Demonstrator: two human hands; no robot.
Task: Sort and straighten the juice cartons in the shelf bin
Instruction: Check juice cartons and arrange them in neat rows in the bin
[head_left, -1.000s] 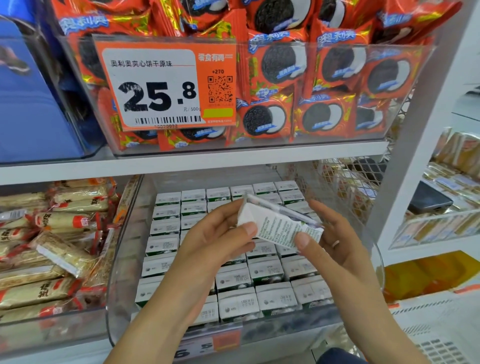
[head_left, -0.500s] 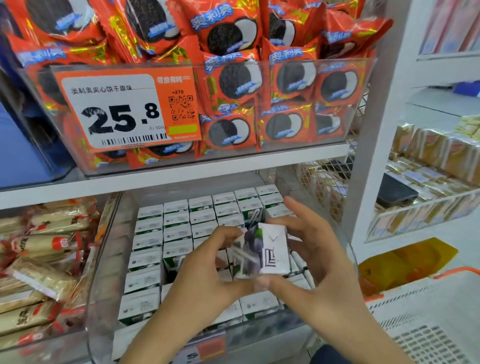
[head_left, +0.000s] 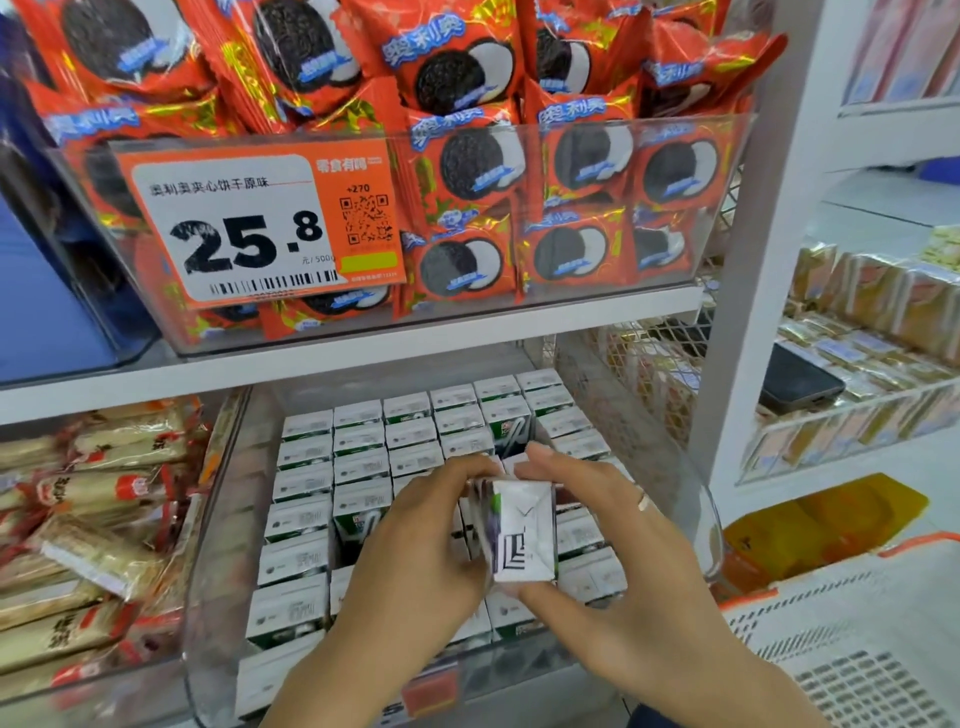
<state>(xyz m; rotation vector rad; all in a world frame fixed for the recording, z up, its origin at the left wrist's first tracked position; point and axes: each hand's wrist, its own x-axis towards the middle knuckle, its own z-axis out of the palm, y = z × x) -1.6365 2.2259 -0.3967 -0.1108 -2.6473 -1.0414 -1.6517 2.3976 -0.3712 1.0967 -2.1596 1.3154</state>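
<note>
**Juice carton held over the bin, both hands on it**

So the clear plastic shelf bin (head_left: 218, 545) on the lower shelf is packed with small white-topped juice cartons (head_left: 358, 470), standing in rows from the near edge to the far wall. Most sit upright and tidy. One at the far right (head_left: 506, 423) shows its green side, and there's a darker gap in the left-middle rows where another green side (head_left: 358, 525) shows.

Left of that is another clear bin with long wrapped snack bars (head_left: 98, 519) piled loosely. On the shelf above, a clear bin (head_left: 717, 208) is stuffed with red cookie packs (head_left: 467, 171), with an orange and white price tag (head_left: 260, 223) reading 25.8 stuck on its front. Off to the right, a second shelf unit has a wire basket (head_left: 831, 431) of gold-wrapped items and a dark phone (head_left: 795, 382) lying in it. A white plastic basket (head_left: 857, 623) sits at the near right.

Hands: both reach in from the near edge, meeting over the middle-right of the bin. The left hand (head_left: 415, 551) curls its fingers around the left side of a single carton (head_left: 522, 535). The right hand (head_left: 623, 561) pinches it too, fingers over the far top, thumb under the near end; there's a ring on one finger.

The held carton sits between the two hands, above the standing rows, with a folded white end face and a black printed mark toward the camera, purple print showing on its left side.
</note>
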